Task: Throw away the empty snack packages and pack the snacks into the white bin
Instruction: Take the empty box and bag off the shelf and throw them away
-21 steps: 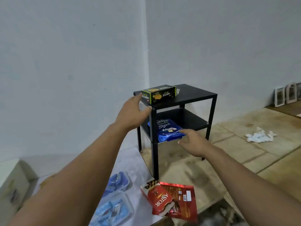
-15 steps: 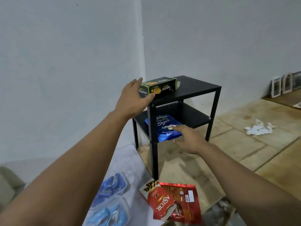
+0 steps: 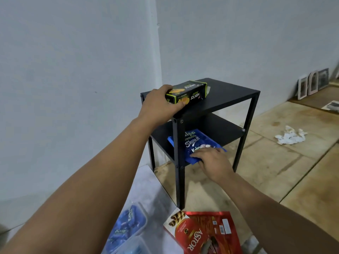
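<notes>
While both arms reach toward the black stand at centre frame, the scene reads so:

Left hand (image 3: 160, 103): at the near-left end of the green box (image 3: 189, 93); fingers curled round that end, thumb on its front face.
Green box: lies flat on the top of the stand (image 3: 229, 94), just above centre frame, lettering upside down to the camera.
Right hand (image 3: 212, 161): palm down on the blue bag (image 3: 192, 142); fingers bent and spread a little, tips pressing its near edge. Whether the thumb is under the bag I cannot tell.
Blue bag: lies on the stand's lower shelf (image 3: 220, 129), centre frame, its near corner sticking out past the shelf edge.
Red packet (image 3: 203, 233): flat on the floor at bottom centre, marked ASTOR, its edge torn.
Clear tubs (image 3: 128, 224): bottom left of centre, holding blue wrapped snacks.
Crumpled paper (image 3: 289, 137): white, on the floor at right.
Picture frames (image 3: 311, 83): lean against the wall at far right.
</notes>
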